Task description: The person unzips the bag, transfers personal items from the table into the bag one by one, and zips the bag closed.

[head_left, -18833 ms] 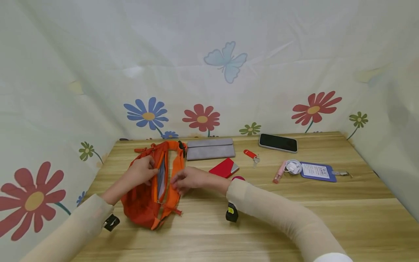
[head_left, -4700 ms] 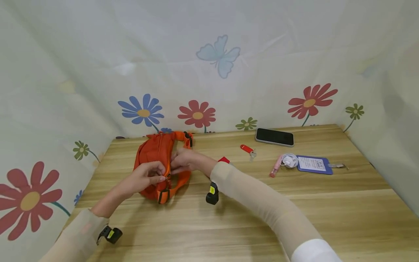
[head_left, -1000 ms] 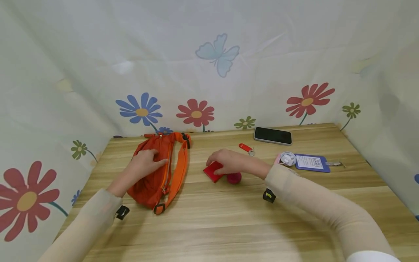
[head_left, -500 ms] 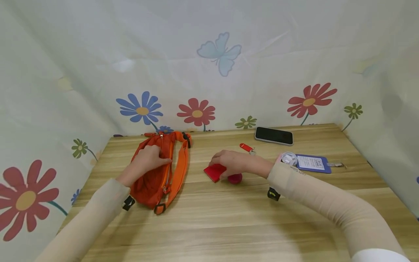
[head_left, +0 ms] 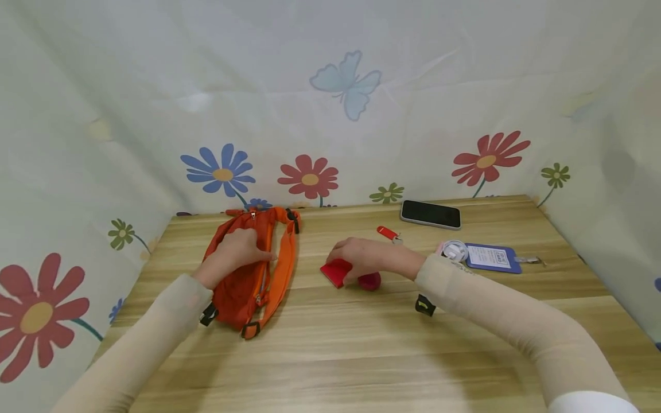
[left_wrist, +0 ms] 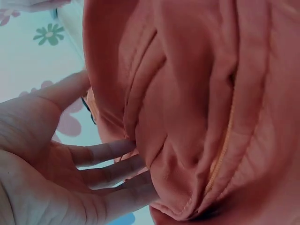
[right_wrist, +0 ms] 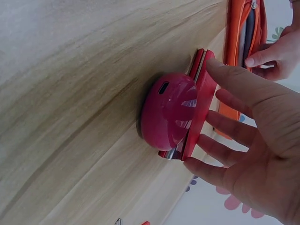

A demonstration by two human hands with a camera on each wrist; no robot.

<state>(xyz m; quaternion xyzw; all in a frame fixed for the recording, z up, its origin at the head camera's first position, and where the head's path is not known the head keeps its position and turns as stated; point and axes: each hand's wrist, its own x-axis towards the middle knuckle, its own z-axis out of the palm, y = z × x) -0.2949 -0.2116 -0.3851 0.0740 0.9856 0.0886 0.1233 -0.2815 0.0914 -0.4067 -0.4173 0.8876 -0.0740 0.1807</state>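
An orange waist bag [head_left: 234, 301] lies at the left with its strap [head_left: 286, 269] toward the middle. My left hand [head_left: 234, 252] rests on it, thumb stretched to the zipped opening. In the left wrist view its fairly straight fingers [left_wrist: 105, 176] touch the fabric, their tips hidden. My right hand [head_left: 366, 255] holds a red card holder [head_left: 335, 272] at the table, thumb at one end and fingers at the other. Against the card holder, under that hand, is a glossy magenta rounded case [right_wrist: 164, 115] with a small port.
Behind the right hand lie a red-tagged key [head_left: 388, 233] and a phone [head_left: 431, 214]. Right of it are a coiled white cable with charger [head_left: 455, 251], partly hiding something pink, and a blue ID badge [head_left: 493, 258]. A flowered curtain closes the back.
The grey wallet has left the table since the oldest frame. My right hand, at the bag's opening 4.7 s ago, is now at the card holder. My left hand has settled further onto the bag.
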